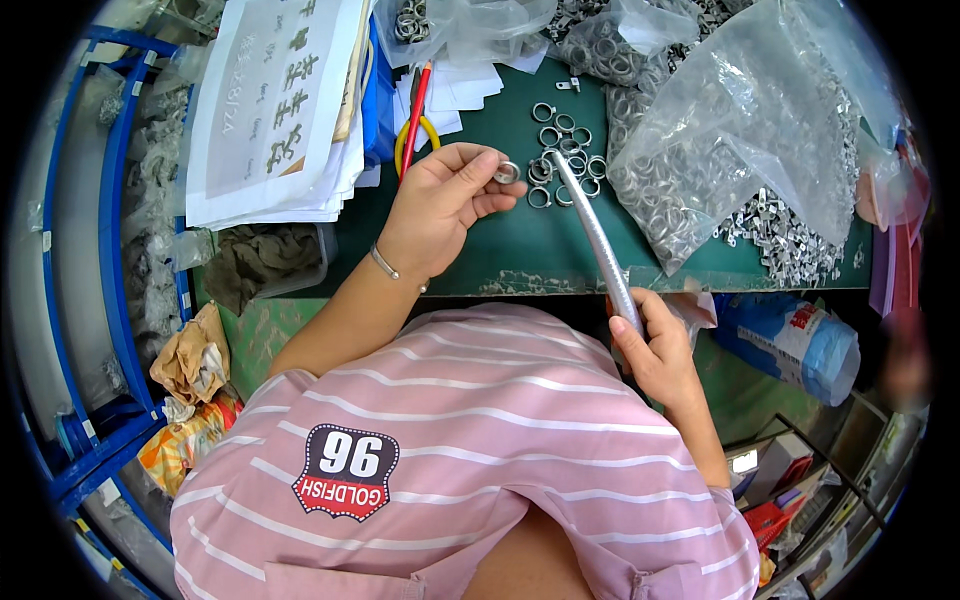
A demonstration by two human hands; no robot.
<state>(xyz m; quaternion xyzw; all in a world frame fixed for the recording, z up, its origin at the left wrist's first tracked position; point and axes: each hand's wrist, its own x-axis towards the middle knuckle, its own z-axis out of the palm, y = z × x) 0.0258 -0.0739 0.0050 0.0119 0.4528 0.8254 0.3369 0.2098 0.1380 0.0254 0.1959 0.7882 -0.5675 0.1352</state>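
Note:
My left hand (445, 200) pinches a small metal ring (507, 172) between thumb and fingers above the green table (470, 245). My right hand (655, 345) is wrapped round the lower end of a long, tapered silver metal tool (600, 235), whose exact kind I cannot tell. The tool slants up and left, its far tip over a loose group of metal rings (565, 122) on the table. One ring (539, 197) lies at the near side of that group, between my two hands.
Clear plastic bags (690, 140) of metal parts fill the right side, beside a pile of small metal pieces (790, 235). At left stand stacked papers (270, 110), a red pencil-like item (417, 115) and yellow-handled scissors (432, 135). A blue rack (118, 220) rises farther left.

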